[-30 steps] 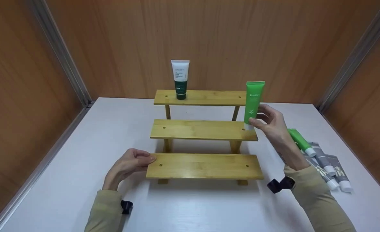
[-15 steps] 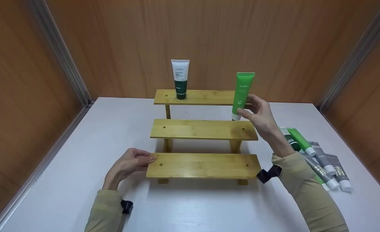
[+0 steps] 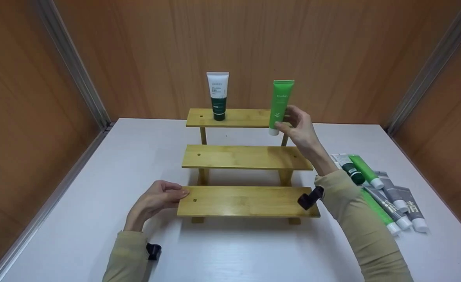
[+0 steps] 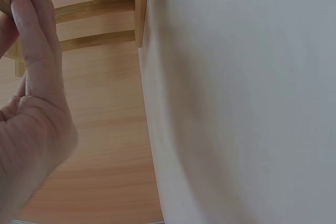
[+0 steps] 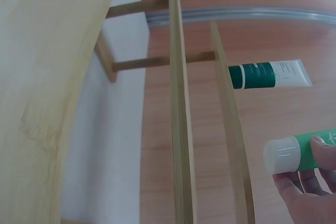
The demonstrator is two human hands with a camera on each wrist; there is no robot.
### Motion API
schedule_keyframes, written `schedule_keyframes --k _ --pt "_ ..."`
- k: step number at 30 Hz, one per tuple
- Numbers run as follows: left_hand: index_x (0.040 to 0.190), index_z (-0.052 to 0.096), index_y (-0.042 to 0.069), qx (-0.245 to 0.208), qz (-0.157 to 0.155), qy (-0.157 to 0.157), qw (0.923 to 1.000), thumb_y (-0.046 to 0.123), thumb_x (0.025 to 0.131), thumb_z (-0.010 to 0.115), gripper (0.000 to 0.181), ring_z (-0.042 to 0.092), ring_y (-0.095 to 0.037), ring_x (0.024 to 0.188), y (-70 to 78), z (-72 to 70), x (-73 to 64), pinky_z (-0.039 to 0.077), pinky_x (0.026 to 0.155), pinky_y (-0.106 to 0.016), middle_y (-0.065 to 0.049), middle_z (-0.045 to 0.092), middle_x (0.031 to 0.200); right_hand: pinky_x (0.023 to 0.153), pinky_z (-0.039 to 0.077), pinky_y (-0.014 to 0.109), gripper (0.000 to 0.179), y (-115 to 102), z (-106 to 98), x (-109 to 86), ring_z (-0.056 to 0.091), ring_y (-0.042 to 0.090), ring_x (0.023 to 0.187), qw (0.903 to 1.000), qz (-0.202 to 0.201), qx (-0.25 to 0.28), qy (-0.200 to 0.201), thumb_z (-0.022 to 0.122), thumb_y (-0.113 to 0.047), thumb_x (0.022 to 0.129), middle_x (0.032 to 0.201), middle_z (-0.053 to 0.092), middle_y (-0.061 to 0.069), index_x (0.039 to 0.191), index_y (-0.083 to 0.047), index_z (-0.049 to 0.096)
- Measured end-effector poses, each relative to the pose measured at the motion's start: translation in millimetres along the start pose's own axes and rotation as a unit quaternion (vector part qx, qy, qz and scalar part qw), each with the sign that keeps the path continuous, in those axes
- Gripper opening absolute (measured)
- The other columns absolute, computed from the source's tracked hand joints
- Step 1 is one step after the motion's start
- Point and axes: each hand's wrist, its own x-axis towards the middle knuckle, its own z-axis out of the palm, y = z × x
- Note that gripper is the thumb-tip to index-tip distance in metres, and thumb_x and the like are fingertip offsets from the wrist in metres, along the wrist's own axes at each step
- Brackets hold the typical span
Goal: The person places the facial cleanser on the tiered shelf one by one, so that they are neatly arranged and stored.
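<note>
My right hand (image 3: 303,131) pinches a bright green squeeze tube (image 3: 280,100) low on its body, white cap (image 5: 282,156) downward. In the head view the tube overlaps the right part of the top shelf (image 3: 250,116); the right wrist view shows its cap apart from the shelf edge. A white and dark green tube (image 3: 218,96) stands on its cap at the left of that shelf. My left hand (image 3: 156,199) grips the left end of the lowest shelf (image 3: 248,201), thumb on top and fingers beneath, also seen in the left wrist view.
The three-tier bamboo stand has a bare middle shelf (image 3: 238,157). On the white table (image 3: 70,203), several tubes lie in a pile at the right, among them a green tube (image 3: 365,170) and a grey tube (image 3: 412,211). Wooden panels (image 3: 254,51) enclose the table.
My right hand has carried the green tube up and leftward, from over the middle shelf's right end to the top shelf's right part. My left hand has stayed in place.
</note>
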Motion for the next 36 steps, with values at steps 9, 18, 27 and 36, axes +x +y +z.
schedule_keyframes --k 9,18,27,36 --pt "0.128 0.053 -0.018 0.013 -0.005 0.003 0.9999 0.017 0.092 0.073 0.054 0.075 -0.014 0.088 0.9 0.9 0.2 0.063 0.082 -0.028 -0.010 0.077 0.102 0.095 0.056 0.032 0.047 3.9 14.2 19.2 0.057 0.026 0.121 0.9999 -0.001 0.014 0.005 0.058 0.006 0.096 0.132 0.055 0.016 0.141 0.002 0.048" --pt "0.127 0.054 -0.018 0.003 0.000 -0.002 1.0000 0.015 0.092 0.073 0.052 0.075 -0.013 0.088 0.1 1.3 -0.8 0.063 0.082 -0.027 -0.006 0.077 0.098 0.109 0.049 0.043 0.047 8.6 23.8 33.2 0.053 0.028 0.127 0.9998 0.001 0.018 0.007 0.056 0.006 0.097 0.137 0.053 0.018 0.143 0.003 0.046" --pt "0.127 0.055 -0.017 0.012 0.000 -0.002 0.9999 0.016 0.092 0.073 0.051 0.074 -0.013 0.089 1.6 1.6 -0.5 0.062 0.081 -0.027 -0.008 0.077 0.100 0.111 0.047 0.045 0.048 11.8 34.6 42.8 0.052 0.032 0.128 0.9994 0.004 0.032 0.016 0.056 0.009 0.095 0.138 0.052 0.022 0.142 0.004 0.047" --pt "0.129 0.053 -0.018 0.014 0.001 -0.004 0.9999 0.016 0.093 0.071 0.052 0.074 -0.012 0.088 1.2 1.3 -0.4 0.062 0.081 -0.026 -0.007 0.077 0.100 0.116 0.041 0.046 0.047 13.0 44.8 51.1 0.052 0.032 0.128 0.9993 0.000 0.015 0.035 0.058 0.007 0.095 0.138 0.054 0.022 0.140 0.003 0.049"
